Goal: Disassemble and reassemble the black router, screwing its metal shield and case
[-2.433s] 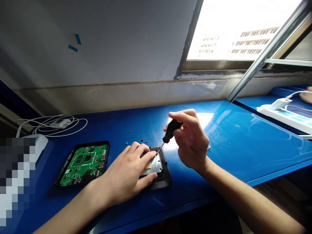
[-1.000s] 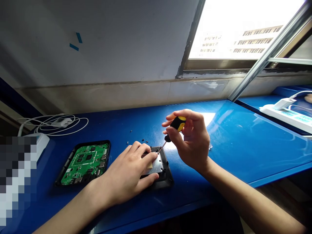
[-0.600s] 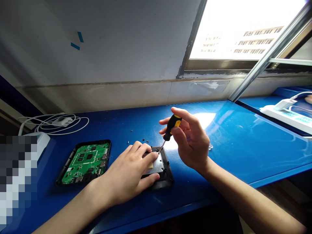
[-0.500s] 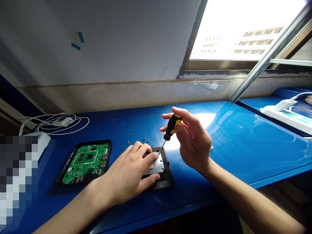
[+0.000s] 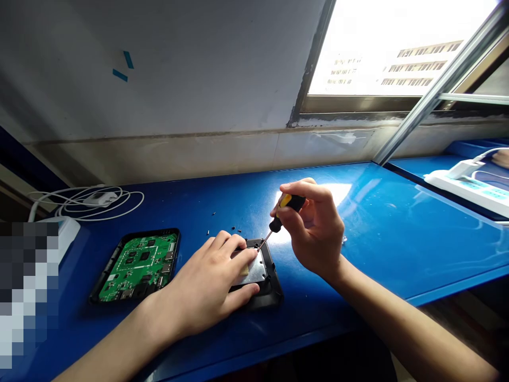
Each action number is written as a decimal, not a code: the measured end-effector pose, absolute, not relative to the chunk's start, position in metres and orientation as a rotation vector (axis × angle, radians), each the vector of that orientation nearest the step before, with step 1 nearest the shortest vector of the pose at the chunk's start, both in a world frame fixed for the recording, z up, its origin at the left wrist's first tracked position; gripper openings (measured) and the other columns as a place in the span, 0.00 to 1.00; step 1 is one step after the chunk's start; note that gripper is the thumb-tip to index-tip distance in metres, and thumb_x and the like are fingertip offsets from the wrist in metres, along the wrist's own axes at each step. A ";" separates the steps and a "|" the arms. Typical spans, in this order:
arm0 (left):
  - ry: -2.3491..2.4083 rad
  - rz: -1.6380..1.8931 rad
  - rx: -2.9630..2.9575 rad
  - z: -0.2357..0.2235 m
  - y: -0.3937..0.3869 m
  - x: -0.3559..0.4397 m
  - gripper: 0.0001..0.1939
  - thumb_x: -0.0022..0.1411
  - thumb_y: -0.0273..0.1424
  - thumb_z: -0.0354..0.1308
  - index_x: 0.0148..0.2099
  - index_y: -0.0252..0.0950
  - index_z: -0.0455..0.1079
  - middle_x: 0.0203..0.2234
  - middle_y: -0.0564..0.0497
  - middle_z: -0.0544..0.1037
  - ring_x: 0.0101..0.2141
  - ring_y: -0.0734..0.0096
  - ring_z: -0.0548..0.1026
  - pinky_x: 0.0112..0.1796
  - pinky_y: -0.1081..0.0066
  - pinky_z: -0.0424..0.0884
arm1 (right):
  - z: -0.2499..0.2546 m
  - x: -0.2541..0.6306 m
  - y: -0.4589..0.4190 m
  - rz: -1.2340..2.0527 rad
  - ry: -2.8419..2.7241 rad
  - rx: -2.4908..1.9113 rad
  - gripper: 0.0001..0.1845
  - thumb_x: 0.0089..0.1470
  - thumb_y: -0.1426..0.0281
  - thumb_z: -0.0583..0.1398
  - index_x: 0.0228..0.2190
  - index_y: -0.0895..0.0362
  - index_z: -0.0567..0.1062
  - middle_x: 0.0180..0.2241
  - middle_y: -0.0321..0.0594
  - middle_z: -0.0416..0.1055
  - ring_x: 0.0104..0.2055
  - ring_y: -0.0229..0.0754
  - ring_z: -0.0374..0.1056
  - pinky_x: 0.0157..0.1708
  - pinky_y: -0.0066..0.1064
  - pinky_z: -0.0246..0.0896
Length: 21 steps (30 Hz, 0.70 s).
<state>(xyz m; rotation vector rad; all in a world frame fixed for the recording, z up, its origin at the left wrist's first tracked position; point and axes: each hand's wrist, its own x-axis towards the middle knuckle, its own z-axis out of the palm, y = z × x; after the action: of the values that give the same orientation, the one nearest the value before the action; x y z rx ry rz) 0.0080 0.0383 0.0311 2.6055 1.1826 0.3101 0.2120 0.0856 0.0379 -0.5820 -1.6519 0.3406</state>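
Observation:
A black plastic cover with a silvery metal plate on it lies on the blue table. My left hand holds the cover down, covering its left part. The index finger presses the plate by the screwdriver tip; the thumb lies across the nearer side. My right hand is closed around the black and yellow handle of a screwdriver. Its tilted shaft meets the plate's far edge beside my left index finger. Whether a screw sits under the tip is hidden.
Left of my left hand, a green circuit board sits in a black case. Several small screws lie beyond the cover. A coiled white cable is at the back left; a white power strip stands at the right.
My right fingers have curled in around the screwdriver handle, which has turned and tilted farther right. My left hand stays on the cover. The view has shifted slightly.

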 end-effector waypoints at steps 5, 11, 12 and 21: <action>1.182 0.316 2.599 0.030 0.038 0.008 0.19 0.69 0.39 0.60 0.59 0.44 0.66 0.53 0.48 0.71 0.52 0.54 0.66 0.50 0.53 0.71 | 0.036 0.215 0.083 0.479 -1.694 -0.581 0.20 0.69 0.70 0.53 0.60 0.46 0.67 0.48 0.41 0.73 0.41 0.42 0.76 0.33 0.37 0.77; 1.178 0.315 2.603 0.032 0.038 0.008 0.19 0.69 0.39 0.60 0.59 0.43 0.66 0.53 0.48 0.71 0.52 0.54 0.66 0.50 0.52 0.71 | 0.038 0.214 0.084 0.390 -1.704 -0.634 0.21 0.66 0.70 0.58 0.58 0.45 0.69 0.41 0.38 0.75 0.35 0.40 0.76 0.32 0.36 0.77; 1.179 0.313 2.604 0.032 0.038 0.008 0.19 0.69 0.39 0.60 0.60 0.43 0.66 0.53 0.47 0.71 0.52 0.54 0.66 0.50 0.52 0.71 | 0.038 0.214 0.084 0.374 -1.700 -0.643 0.20 0.65 0.70 0.59 0.57 0.44 0.70 0.39 0.37 0.74 0.34 0.39 0.75 0.31 0.35 0.77; 1.181 0.299 2.601 0.033 0.037 0.007 0.20 0.69 0.39 0.60 0.60 0.42 0.66 0.53 0.47 0.71 0.52 0.53 0.67 0.50 0.52 0.72 | 0.038 0.214 0.085 0.368 -1.695 -0.615 0.17 0.65 0.72 0.60 0.53 0.44 0.72 0.36 0.33 0.70 0.32 0.36 0.73 0.31 0.32 0.75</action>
<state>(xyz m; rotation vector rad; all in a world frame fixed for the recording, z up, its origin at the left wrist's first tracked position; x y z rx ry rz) 0.0074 0.0370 0.0329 2.6008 1.1806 0.2992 0.2140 0.0848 0.0379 -0.6153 -1.6954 0.3675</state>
